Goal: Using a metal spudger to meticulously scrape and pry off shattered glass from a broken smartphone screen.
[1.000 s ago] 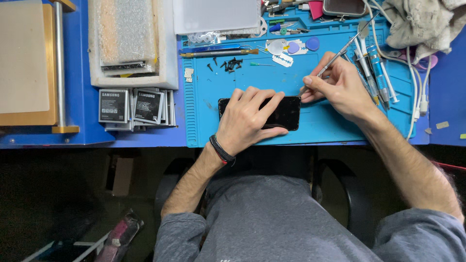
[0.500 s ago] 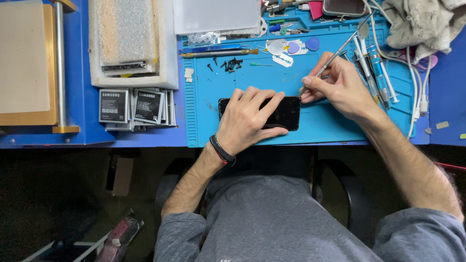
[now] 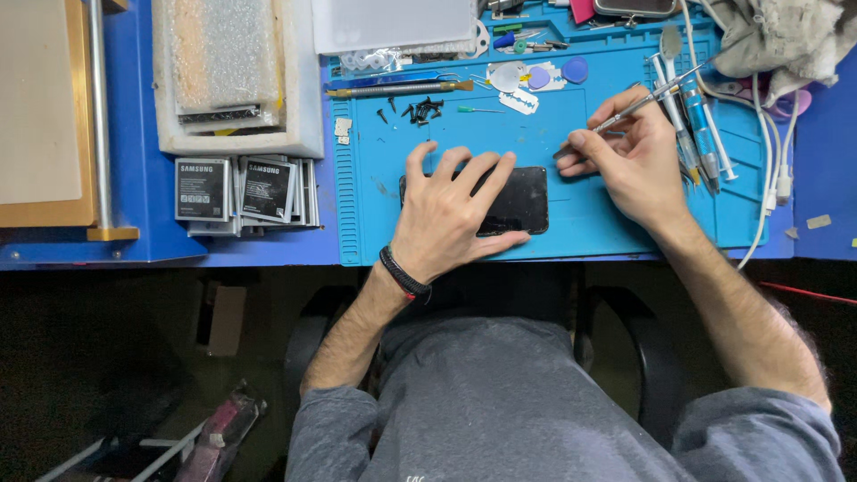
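A black phone lies flat on the blue work mat. My left hand rests on top of it, fingers spread, pressing it down and hiding most of its left part. My right hand sits just right of the phone and grips thin metal tweezers, whose tip points down toward the phone's upper right corner. A small heap of black screws lies on the mat above my left hand.
Flat phone batteries are stacked left of the mat, below a white foam tray. Picks, a metal spudger, screwdrivers, white cables and a grey cloth crowd the mat's top and right.
My right hand has shifted slightly, lifting the tweezers' tip a little away from the phone's corner. My left hand stays pressed on the phone.
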